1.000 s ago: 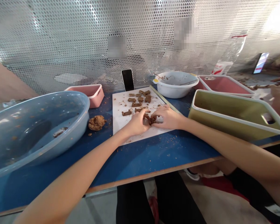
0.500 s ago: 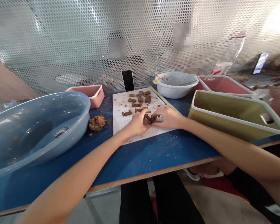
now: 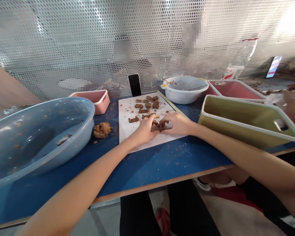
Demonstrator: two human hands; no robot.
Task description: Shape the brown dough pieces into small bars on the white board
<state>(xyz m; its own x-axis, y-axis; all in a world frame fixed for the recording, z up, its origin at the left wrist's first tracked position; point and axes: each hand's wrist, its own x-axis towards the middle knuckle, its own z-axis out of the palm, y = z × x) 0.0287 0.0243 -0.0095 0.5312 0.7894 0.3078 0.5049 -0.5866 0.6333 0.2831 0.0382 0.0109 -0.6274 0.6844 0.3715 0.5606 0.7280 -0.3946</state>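
My left hand (image 3: 145,130) and my right hand (image 3: 176,124) meet low over a white board (image 3: 127,131), their fingers closed on a small piece of brown clay (image 3: 160,126) between them. The fingers partly cover the clay, so its full shape is hidden. Beyond my hands, several small shaped clay pieces (image 3: 144,111) lie on the board among crumbs. A rough clay lump (image 3: 102,130) rests on the blue table to the left of the board.
At the left stands a large blue basin (image 3: 88,114), with a pink bin (image 3: 103,101) behind it. A phone (image 3: 134,85) leans at the back. On the right are a white bowl (image 3: 184,95), a green bin (image 3: 236,131), another pink bin (image 3: 238,90), a bottle (image 3: 241,60) and another person's hand (image 3: 293,101).
My right hand's fingers have shifted slightly around the clay, and more of it shows between my hands. My legs under the table have moved apart.
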